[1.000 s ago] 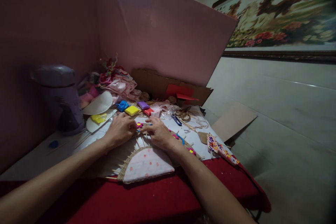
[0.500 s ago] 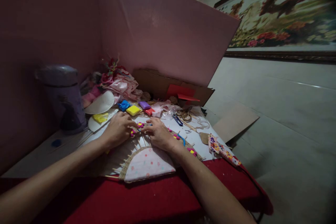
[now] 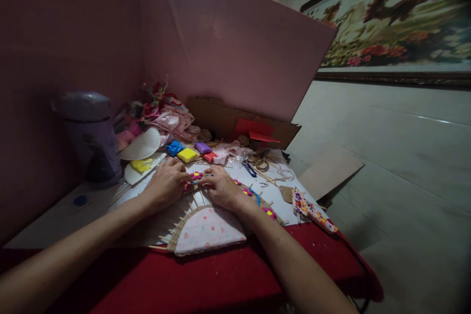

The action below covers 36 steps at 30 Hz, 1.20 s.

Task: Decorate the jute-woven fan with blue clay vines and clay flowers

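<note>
A half-round craft piece lies at the table's front, with a spotted pink cloth centre, a woven twine edge and thin sticks fanning outward. Beyond it curves a brown outer band bearing magenta clay flowers with yellow centres and a blue clay strip. My left hand is closed at the band's left part, fingertips beside a flower; what they pinch is hidden. My right hand rests over the band's top, thumb and fingers pinched at a bit of blue clay strip.
Behind the hands are clay packets, blue, yellow and purple. A dark blue cutter lies to their right. Left stand a lilac flask and paper plates. Flowered fabric lies near the right edge.
My left hand has shifted very slightly, its fingers curling a little more at the flowers. My right hand stays almost in place over the band.
</note>
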Motion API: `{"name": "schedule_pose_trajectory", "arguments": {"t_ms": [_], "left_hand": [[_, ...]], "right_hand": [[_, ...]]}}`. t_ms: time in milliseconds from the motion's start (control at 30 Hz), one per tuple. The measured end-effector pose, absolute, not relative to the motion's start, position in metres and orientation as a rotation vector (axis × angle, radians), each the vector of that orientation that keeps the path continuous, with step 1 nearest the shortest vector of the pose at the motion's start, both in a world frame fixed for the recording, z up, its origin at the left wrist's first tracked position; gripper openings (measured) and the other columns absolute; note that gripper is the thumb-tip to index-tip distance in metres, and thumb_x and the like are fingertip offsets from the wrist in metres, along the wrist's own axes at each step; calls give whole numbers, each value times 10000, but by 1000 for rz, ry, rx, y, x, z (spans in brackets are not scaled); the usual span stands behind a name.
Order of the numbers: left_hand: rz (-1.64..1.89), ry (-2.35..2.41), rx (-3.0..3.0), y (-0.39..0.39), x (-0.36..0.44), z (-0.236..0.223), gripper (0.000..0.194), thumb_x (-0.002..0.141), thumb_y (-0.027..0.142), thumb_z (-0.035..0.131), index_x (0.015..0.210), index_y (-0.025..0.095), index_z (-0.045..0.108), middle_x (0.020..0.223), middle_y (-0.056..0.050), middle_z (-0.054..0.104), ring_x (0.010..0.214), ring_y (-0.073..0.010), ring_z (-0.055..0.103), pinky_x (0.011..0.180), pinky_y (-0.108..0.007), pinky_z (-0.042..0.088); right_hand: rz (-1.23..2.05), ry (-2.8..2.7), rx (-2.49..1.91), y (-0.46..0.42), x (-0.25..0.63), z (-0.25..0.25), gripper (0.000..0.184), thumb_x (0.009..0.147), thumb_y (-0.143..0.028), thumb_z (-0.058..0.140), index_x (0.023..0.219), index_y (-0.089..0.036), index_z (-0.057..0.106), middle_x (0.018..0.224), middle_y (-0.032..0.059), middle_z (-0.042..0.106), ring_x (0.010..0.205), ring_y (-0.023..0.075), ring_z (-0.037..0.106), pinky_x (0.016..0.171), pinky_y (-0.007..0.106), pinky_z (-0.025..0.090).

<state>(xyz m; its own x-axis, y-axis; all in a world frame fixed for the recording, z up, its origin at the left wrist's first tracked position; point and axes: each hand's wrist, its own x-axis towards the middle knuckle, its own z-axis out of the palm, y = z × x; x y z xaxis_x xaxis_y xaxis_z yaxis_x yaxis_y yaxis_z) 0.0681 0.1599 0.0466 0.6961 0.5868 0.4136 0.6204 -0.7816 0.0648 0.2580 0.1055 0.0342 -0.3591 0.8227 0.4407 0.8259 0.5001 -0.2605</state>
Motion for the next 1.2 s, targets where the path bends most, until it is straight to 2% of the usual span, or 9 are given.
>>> {"name": "schedule_pose_trajectory", "arguments": {"t_ms": [133,333,467,700,833,1000,1100,1200], "left_hand": [[-612,-997,-2808,158,69,47,289,823,224,483,771,333,746,794,-66,626,888,-251,468,764,-387,337],[-638,-990,-2768,158,69,48,287,839,232,470,827,292,750,828,-80,639,878,-249,473,754,-383,353],[-629,-958,-2756,157,70,47,284,836,217,479,869,307,747,832,-79,638,885,-253,468,763,-391,350],[-599,-930,-2750,154,72,47,225,816,256,528,802,315,744,806,-68,622,880,-255,459,773,-401,344],[-601,-940,-2731,155,72,47,238,826,273,515,810,323,747,815,-72,624,889,-265,458,754,-399,346],[-663,-1022,-2717,161,65,46,281,828,248,482,812,329,751,840,-78,643,883,-270,468,737,-405,352],[-741,-1126,-2698,161,58,49,296,789,185,483,819,302,754,872,-76,661,885,-275,475,738,-408,363],[-865,-1207,-2674,157,50,52,276,729,150,520,837,261,748,909,-74,667,916,-282,483,785,-421,377]], "right_hand": [[-9,-2227,-1358,106,259,34,216,820,-161,592,980,-234,717,1046,67,578,1006,188,488,915,354,400],[-38,-2195,-1361,110,262,30,256,819,-114,572,994,-237,712,1104,82,577,1079,214,470,936,399,390],[-71,-2169,-1359,112,264,30,273,803,-111,592,1028,-221,701,1117,87,581,1085,214,470,950,386,387],[-59,-2157,-1414,109,263,31,149,791,-161,631,851,-240,742,1120,77,579,1120,230,440,985,422,348],[-58,-2169,-1430,108,262,31,167,813,-164,603,885,-236,737,1135,89,573,1124,234,434,969,423,350],[-60,-2087,-1442,106,262,37,202,778,-121,624,897,-245,732,1129,75,598,1145,232,432,971,425,347],[-57,-2088,-1432,105,260,38,271,774,-69,595,927,-251,725,1146,69,590,1158,226,423,976,423,346],[-63,-2174,-1406,106,256,35,275,798,-95,576,975,-257,710,1189,76,558,1201,241,381,986,448,334]]}}
